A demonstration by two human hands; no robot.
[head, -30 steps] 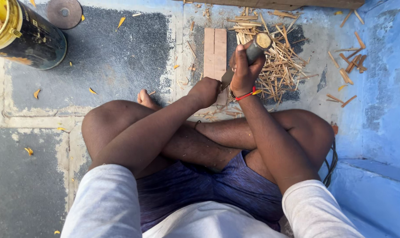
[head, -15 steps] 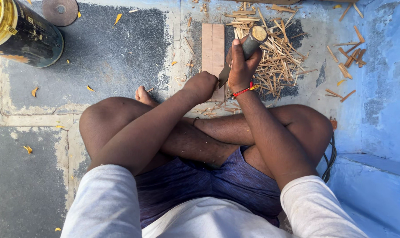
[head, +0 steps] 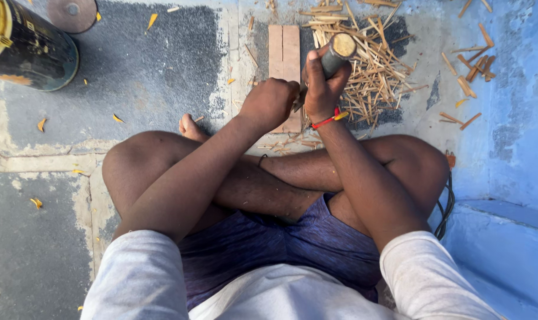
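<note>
I sit cross-legged on the floor with both hands out in front of my knees. My right hand, with a red thread at the wrist, grips a tool by its round wooden handle, whose cut end faces up. Its dark blade end points down between my hands and is mostly hidden. My left hand is a closed fist right beside it, resting over the near end of a flat wooden block. Whatever the fist holds is hidden.
A heap of thin split wooden sticks lies just beyond and right of the block, and shorter chips lie near the blue wall. A black-and-yellow can and a round lid are at the far left. A dark cable runs by my right knee.
Both hands have shifted slightly farther from my body. The tool handle has moved a little to the left over the block. The grip of each hand is unchanged.
</note>
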